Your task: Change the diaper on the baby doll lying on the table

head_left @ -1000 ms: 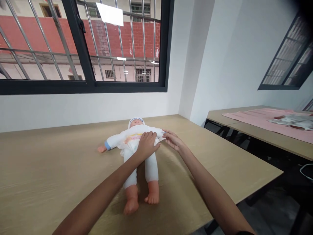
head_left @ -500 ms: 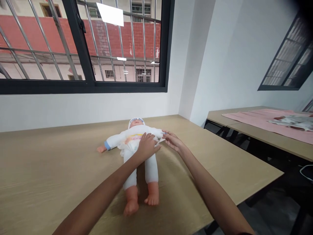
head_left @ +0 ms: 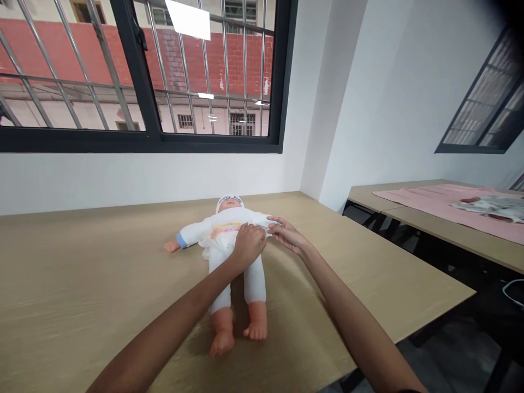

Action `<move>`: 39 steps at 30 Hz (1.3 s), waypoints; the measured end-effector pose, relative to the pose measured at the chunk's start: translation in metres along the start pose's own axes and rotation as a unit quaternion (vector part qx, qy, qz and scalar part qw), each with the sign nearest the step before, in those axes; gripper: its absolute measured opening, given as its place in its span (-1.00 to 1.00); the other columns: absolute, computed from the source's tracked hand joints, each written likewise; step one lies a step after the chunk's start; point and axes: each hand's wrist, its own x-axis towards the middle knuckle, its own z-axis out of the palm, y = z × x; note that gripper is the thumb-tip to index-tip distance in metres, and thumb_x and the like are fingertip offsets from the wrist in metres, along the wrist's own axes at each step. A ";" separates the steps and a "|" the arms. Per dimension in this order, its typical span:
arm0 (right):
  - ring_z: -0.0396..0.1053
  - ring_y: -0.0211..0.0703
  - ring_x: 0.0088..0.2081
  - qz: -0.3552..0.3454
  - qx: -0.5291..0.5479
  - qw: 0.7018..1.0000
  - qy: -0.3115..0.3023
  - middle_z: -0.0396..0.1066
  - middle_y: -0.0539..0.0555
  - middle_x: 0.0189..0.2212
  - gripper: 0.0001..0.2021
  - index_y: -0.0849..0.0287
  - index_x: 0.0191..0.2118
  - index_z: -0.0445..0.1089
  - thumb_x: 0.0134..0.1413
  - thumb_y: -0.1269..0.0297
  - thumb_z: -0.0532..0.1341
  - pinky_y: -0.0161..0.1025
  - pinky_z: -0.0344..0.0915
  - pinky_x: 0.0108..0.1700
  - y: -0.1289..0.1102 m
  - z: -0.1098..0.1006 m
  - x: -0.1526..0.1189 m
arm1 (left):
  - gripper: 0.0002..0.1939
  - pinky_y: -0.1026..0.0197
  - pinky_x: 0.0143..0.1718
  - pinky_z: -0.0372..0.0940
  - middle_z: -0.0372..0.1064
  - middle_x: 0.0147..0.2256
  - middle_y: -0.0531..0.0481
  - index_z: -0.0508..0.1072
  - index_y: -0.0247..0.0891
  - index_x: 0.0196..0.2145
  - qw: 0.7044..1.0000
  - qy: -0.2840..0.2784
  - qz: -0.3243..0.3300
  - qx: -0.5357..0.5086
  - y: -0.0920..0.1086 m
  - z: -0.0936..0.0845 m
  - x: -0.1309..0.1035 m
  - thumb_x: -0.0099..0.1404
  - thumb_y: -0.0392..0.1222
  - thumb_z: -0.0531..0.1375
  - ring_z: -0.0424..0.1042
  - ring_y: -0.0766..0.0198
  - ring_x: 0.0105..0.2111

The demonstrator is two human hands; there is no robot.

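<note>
A baby doll in white clothes and a white cap lies on its back on the wooden table, its bare feet toward me. Around its waist is a white diaper with a coloured band at the top. My left hand is closed over the diaper's right side, fingers curled at its edge. Just right of it, my right hand pinches at the diaper's side edge, by the doll's cuff. The small piece between the two hands is mostly hidden.
The light wooden table reaches the wall below a barred window. At the right, a second table bears a pink cloth with a pale garment-like bundle on it.
My left hand's fingers have curled in from a more spread pose. My right hand has shifted slightly left, closer to it. The white flap between them shows less.
</note>
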 end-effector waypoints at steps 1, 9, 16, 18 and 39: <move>0.35 -0.34 -0.40 -0.001 -0.032 0.999 -0.006 0.39 -0.06 -0.43 -0.58 0.15 -0.14 0.31 -0.23 0.41 0.32 -0.37 0.30 -0.27 0.000 0.001 -0.001 | -0.82 0.10 -0.14 0.13 0.41 -0.39 -0.06 0.37 -0.27 -0.47 1.000 0.005 -0.001 0.001 0.000 0.001 0.000 0.23 -0.31 0.02 0.35 0.16 -0.28; 0.28 -0.31 -0.55 -0.020 -0.223 0.974 0.036 0.33 -0.09 -0.61 -0.70 0.19 -0.24 0.32 -0.15 0.26 0.32 -0.34 0.21 -0.44 0.001 0.013 -0.002 | -0.81 0.09 -0.18 0.16 0.39 -0.38 -0.08 0.36 -0.27 -0.45 0.999 0.025 -0.037 0.006 0.000 0.000 0.000 0.22 -0.35 -0.01 0.35 0.14 -0.30; 0.32 -0.31 -0.47 -0.020 -0.146 0.989 0.010 0.38 -0.06 -0.54 -0.65 0.18 -0.16 0.30 -0.14 0.29 0.30 -0.33 0.26 -0.33 -0.003 0.003 0.000 | -0.81 0.12 -0.22 0.18 0.38 -0.36 -0.10 0.38 -0.29 -0.38 0.998 -0.006 0.036 0.053 0.002 -0.001 0.001 0.27 -0.33 -0.02 0.35 0.14 -0.28; 0.34 -0.31 -0.45 -0.014 -0.099 0.995 0.022 0.40 -0.04 -0.50 -0.64 0.18 -0.17 0.29 -0.17 0.32 0.30 -0.33 0.27 -0.30 -0.003 -0.003 0.002 | -0.78 0.13 -0.32 0.19 0.35 -0.31 -0.14 0.38 -0.32 -0.32 0.993 -0.028 0.073 0.090 0.004 0.000 0.000 0.28 -0.37 -0.05 0.36 0.14 -0.30; 0.28 -0.30 -0.47 -0.032 -0.493 0.865 -0.094 0.32 -0.06 -0.52 -0.72 0.17 -0.19 0.37 -0.14 0.38 0.22 -0.38 0.16 -0.44 -0.060 0.046 0.024 | -0.83 0.04 -0.23 0.26 0.36 -0.25 -0.22 0.41 -0.41 -0.24 0.988 -0.067 0.104 0.097 0.022 0.012 -0.004 0.28 -0.31 0.06 0.36 0.03 -0.19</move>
